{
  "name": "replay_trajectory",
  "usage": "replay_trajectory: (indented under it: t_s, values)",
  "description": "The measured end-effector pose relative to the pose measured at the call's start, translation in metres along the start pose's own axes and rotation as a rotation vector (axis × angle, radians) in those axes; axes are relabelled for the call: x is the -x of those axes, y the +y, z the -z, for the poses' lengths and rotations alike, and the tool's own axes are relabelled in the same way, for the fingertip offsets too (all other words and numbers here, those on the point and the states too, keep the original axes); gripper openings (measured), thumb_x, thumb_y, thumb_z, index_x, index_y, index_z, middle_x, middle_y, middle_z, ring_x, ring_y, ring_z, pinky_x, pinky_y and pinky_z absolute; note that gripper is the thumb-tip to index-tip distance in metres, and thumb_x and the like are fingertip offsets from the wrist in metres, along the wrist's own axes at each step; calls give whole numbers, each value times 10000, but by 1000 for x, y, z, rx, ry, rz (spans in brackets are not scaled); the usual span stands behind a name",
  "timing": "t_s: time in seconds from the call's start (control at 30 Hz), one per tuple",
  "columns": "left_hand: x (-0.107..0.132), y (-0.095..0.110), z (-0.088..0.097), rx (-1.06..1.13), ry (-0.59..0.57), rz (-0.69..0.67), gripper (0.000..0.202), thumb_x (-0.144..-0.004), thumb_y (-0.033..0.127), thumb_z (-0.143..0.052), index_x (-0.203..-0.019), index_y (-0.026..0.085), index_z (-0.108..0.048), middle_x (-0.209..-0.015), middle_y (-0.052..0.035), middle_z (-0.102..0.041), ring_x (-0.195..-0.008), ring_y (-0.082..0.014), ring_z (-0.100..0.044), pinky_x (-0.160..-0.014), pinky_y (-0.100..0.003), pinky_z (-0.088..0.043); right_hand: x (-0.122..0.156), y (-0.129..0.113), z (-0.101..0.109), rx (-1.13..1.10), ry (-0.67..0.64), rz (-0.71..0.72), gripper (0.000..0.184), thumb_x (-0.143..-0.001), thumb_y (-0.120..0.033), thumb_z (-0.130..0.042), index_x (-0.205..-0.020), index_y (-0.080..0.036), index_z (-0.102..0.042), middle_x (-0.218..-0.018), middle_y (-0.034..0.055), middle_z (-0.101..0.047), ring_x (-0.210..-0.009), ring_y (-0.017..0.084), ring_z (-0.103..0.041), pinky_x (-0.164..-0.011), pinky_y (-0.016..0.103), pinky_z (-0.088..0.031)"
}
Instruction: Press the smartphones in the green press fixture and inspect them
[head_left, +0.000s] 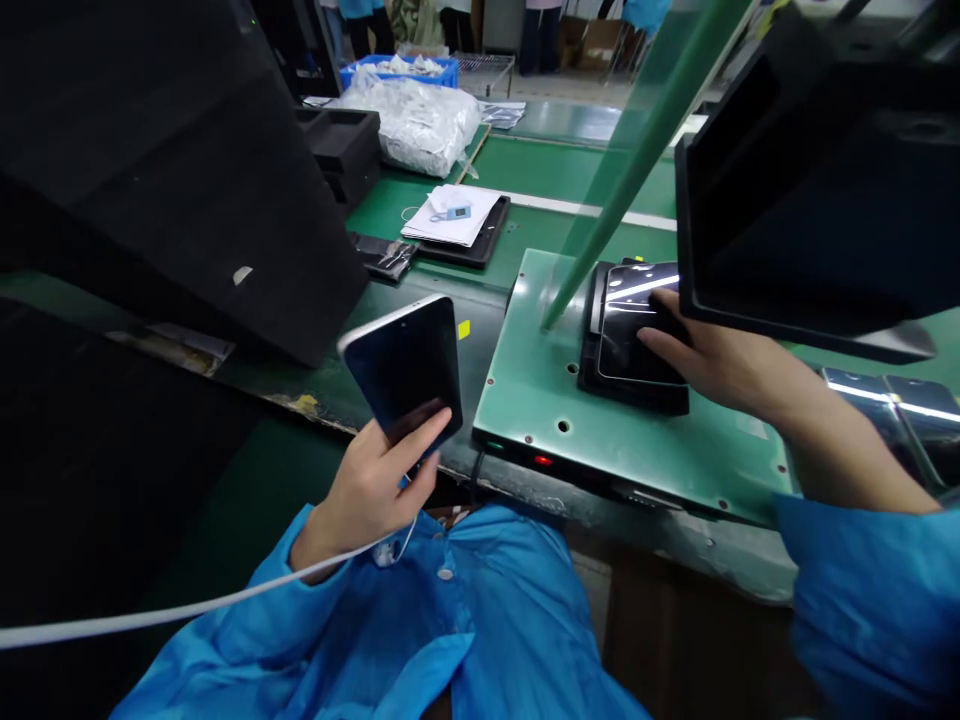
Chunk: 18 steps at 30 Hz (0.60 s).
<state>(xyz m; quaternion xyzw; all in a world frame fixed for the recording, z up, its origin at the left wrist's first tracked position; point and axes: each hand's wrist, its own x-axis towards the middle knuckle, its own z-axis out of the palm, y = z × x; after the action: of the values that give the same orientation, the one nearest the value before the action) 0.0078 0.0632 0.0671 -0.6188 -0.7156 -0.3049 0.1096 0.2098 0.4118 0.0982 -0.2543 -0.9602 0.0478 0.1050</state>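
Observation:
My left hand (382, 475) is closed around the lower part of a smartphone (409, 375), held tilted above the bench edge with its dark screen up. A white cable (187, 612) runs beside that wrist. My right hand (705, 350) lies on the glossy dark screen of another phone (637, 335), thumb and forefinger apart; its other fingers are partly hidden. That phone sits in a black fixture (645, 395) on a green plate (525, 400). Over the right hand hangs a black box-like panel (817, 200).
A green upright bar (637, 170) slants up from the plate. At left leans a large black panel (165, 180). Farther back are papers on a black tray (484, 245), a plastic-wrapped bundle (420, 120) and a blue crate (450, 72). More glossy phones (885, 410) lie at right.

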Motion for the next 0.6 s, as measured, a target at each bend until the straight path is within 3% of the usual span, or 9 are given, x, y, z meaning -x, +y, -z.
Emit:
replay_trajectory:
  t_s: [0.07,0.13,0.2,0.27,0.33,0.4,0.5,0.6]
  values:
    - [-7,-4,-20,-178,-2,-99,728,-911,339,-655,-1545,168,-340,-1320,-177,-630,-1057,-310,-673,-883,-417,-568,-4,-12,0,194,1,41,571,-963,-495,-459,-1255,-32,-622,-1057,251,-612,-1045,451,-567,-944,583,-451]
    - [-15,-7,-39,-276,-29,-153,898,-872,495,-689,-1564,108,-266,-1334,-230,-608,-1090,-356,-654,-895,-453,-552,0,-24,2,307,-33,-63,537,-990,-487,-519,-1355,-101,-594,-1058,216,-630,-958,444,-608,-837,583,-505]
    - [-22,-8,-52,-279,-86,-162,980,-846,547,-700,-1572,93,-224,-1375,-250,-571,-1176,-379,-613,-960,-471,-521,16,-30,6,327,-74,-130,513,-1019,-520,-490,-1381,-171,-588,-1030,169,-647,-864,418,-636,-697,532,-551]
    - [-27,-8,-62,-248,-139,-151,998,-845,534,-705,-1583,106,-186,-1405,-252,-544,-1227,-386,-583,-999,-482,-498,47,-28,10,280,-75,-48,584,-1044,-571,-371,-1412,-156,-554,-1079,168,-636,-861,407,-639,-624,503,-569]
    - [-29,-8,-68,-232,-148,-154,1003,-855,540,-690,-1591,123,-152,-1405,-252,-543,-1215,-382,-593,-981,-482,-508,88,-20,10,188,-47,114,722,-1038,-645,-253,-1477,-113,-463,-1220,195,-594,-993,421,-617,-708,551,-589]
    - [-29,-9,-73,-247,-125,-166,1003,-860,581,-664,-1593,135,-144,-1394,-252,-552,-1178,-374,-620,-940,-474,-533,132,-9,5,94,-60,201,752,-1022,-683,-262,-1585,-184,-263,-1468,171,-436,-1268,430,-474,-932,632,-529]
    - [-28,-12,-78,-286,-94,-157,1011,-841,651,-644,-1580,133,-187,-1358,-246,-584,-1134,-374,-651,-886,-454,-563,181,1,-5,53,-25,107,633,-1061,-447,-343,-1618,-323,-70,-1595,72,-230,-1426,389,-259,-1101,683,-366]
    - [-26,-15,-76,-306,-93,-162,1040,-825,669,-653,-1576,118,-189,-1324,-241,-609,-1112,-368,-669,-855,-420,-581,205,4,-6,-71,24,-42,667,-1014,-401,-515,-1578,-475,-167,-1554,-26,-331,-1372,355,-379,-1136,621,-371]
